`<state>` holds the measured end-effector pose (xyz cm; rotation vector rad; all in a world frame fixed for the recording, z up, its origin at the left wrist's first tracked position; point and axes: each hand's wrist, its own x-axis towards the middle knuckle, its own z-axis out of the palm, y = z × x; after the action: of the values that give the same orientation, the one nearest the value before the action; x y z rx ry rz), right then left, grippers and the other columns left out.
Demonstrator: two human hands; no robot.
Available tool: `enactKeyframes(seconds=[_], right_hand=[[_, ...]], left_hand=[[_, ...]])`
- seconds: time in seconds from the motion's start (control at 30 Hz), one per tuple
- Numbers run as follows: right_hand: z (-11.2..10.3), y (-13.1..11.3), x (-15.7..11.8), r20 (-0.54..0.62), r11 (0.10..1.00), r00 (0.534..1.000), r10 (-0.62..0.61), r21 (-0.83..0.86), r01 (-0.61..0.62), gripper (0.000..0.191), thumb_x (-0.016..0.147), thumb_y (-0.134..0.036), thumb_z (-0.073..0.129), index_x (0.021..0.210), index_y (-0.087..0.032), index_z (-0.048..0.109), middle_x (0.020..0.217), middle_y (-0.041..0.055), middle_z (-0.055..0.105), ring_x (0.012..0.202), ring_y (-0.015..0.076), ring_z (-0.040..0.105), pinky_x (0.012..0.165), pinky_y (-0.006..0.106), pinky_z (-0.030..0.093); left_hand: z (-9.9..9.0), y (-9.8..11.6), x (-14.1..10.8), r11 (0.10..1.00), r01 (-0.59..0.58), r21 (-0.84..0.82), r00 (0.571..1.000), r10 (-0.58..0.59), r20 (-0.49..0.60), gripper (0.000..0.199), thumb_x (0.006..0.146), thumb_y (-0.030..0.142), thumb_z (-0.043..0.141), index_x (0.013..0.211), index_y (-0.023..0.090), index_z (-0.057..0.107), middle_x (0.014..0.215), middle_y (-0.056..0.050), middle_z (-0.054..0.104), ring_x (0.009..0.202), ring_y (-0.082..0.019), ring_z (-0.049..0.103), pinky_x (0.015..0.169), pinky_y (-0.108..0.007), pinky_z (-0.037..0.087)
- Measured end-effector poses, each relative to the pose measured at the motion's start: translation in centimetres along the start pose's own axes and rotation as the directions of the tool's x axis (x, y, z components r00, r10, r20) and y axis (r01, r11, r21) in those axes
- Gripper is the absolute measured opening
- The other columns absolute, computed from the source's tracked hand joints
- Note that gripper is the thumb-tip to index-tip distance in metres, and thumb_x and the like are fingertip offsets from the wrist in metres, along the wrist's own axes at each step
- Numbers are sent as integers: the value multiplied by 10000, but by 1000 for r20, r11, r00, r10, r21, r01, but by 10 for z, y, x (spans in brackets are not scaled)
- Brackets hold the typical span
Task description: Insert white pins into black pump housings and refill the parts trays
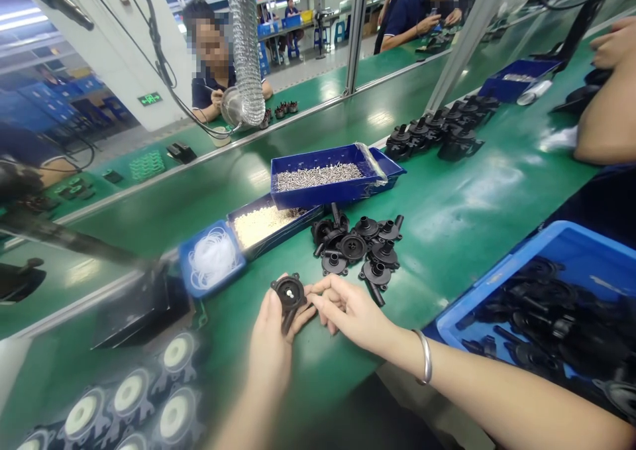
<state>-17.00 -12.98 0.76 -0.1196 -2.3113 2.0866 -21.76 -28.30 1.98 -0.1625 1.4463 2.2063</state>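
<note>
My left hand [271,337] grips a round black plastic pump cover [297,291] between thumb and fingers. Its hollow side faces up, its spout points down toward me, and a small white piece sits at its centre. Close against the cover's right edge is my right hand [350,311], fingers curled and pinched together near the left fingertips; whatever they hold, if anything, cannot be made out. Just beyond the hands lies a loose pile of similar black pump covers [353,246] on the green table [422,238].
Blue bins hold metal pins [318,176], small cream pieces [261,225] and white rings [213,258]. A blue crate [452,317] of black parts stands at right. White-centred parts [129,392] lie front left. Black assemblies [422,135] line the back. A co-worker's arm [606,118] reaches in at right.
</note>
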Motion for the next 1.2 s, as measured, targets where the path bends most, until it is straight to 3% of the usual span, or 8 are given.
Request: enactKeyframes(seconds=[0.17, 0.3, 0.43, 0.57, 0.73, 0.93, 1.07, 1.2], right_hand=[[-1, 6, 5, -1, 999, 1000, 19, -37, -19, 243, 970, -422, 468, 920, -188, 510, 634, -22, 597, 471, 99, 535, 493, 226, 453], [-1, 8, 7, 16, 997, 999, 29, -70, -28, 240, 969, -408, 455, 885, -190, 511, 630, -17, 600, 471, 104, 531, 490, 232, 448], [-1, 11, 8, 31, 994, 999, 36, -107, -33, 239, 965, -398, 449, 874, -190, 521, 635, -12, 609, 475, 106, 543, 491, 229, 442], [0, 14, 9, 41, 991, 999, 22, -133, -17, 241, 961, -393, 440, 856, -192, 521, 635, -13, 611, 469, 106, 546, 488, 223, 439], [0, 13, 7, 50, 985, 999, -1, -173, 9, 221, 960, -359, 434, 840, -196, 522, 641, -17, 619, 494, 109, 568, 518, 221, 447], [-1, 14, 7, 76, 977, 997, -20, -209, 36, 219, 967, -360, 427, 841, -202, 511, 662, -17, 624, 516, 118, 577, 534, 229, 446], [0, 15, 8, 88, 968, 996, -23, -249, 45, 220, 970, -357, 425, 840, -203, 515, 677, -13, 629, 533, 122, 582, 554, 237, 450], [0, 17, 7, 101, 955, 994, -38, -290, 66, 236, 978, -368, 419, 842, -205, 522, 678, -14, 627, 551, 127, 589, 561, 239, 442]], left_hand=[[-9, 5, 11, 999, 48, -24, 990, -51, -134, 413, 923, 423, 547, 1153, 80, 550, 1047, -210, 718, 982, -304, 712, 841, -397, 577], [-16, 5, 17, 997, -67, -47, 987, 59, -150, 359, 918, 375, 560, 1169, 120, 522, 1130, -187, 684, 1056, -291, 684, 881, -385, 541], [-21, 1, 23, 980, -185, 79, 966, 196, -171, 387, 897, 373, 600, 1212, 181, 482, 1150, -125, 652, 1030, -239, 686, 841, -338, 533], [-29, -6, 31, 956, -228, 186, 943, 265, -202, 427, 883, 370, 622, 1233, 195, 450, 1076, -86, 638, 892, -168, 688, 718, -265, 539], [-35, -10, 31, 946, -256, 199, 921, 301, -245, 437, 884, 410, 594, 1217, 179, 429, 903, -43, 601, 743, -149, 670, 632, -259, 541], [-44, -15, 24, 918, -259, 302, 907, 339, -251, 491, 885, 381, 560, 1289, 187, 359, 1075, -108, 576, 831, -194, 688, 604, -281, 568], [-55, -16, 26, 845, -258, 468, 868, 416, -272, 570, 883, 366, 537, 1377, 208, 303, 1168, -138, 554, 893, -226, 678, 434, -227, 512], [-59, -10, 28, 759, -236, 607, 827, 485, -285, 470, 883, 347, 528, 1315, 195, 424, 1205, -156, 563, 928, -245, 671, 385, -205, 455]])
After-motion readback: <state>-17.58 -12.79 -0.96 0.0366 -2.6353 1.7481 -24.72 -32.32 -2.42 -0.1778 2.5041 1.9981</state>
